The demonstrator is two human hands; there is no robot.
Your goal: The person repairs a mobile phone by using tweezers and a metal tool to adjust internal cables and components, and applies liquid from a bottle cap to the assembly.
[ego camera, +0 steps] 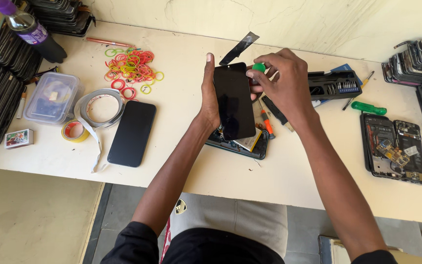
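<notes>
From the head view, a flat, glossy black phone screen (pixel 234 100) is held upright above the pale surface (pixel 289 171) by the left hand (pixel 211 98), fingers clasped along its edge. A green-topped tool (pixel 258 67) is pinched by the right hand (pixel 282 78) at the screen's upper corner; careful prying seems called for next.

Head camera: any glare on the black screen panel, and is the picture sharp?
Head view: soft, even daylight; the screen panel in the left hand shows only faint reflections, no glare; right hand sharp; bench edges bow slightly from the wide lens.
</notes>
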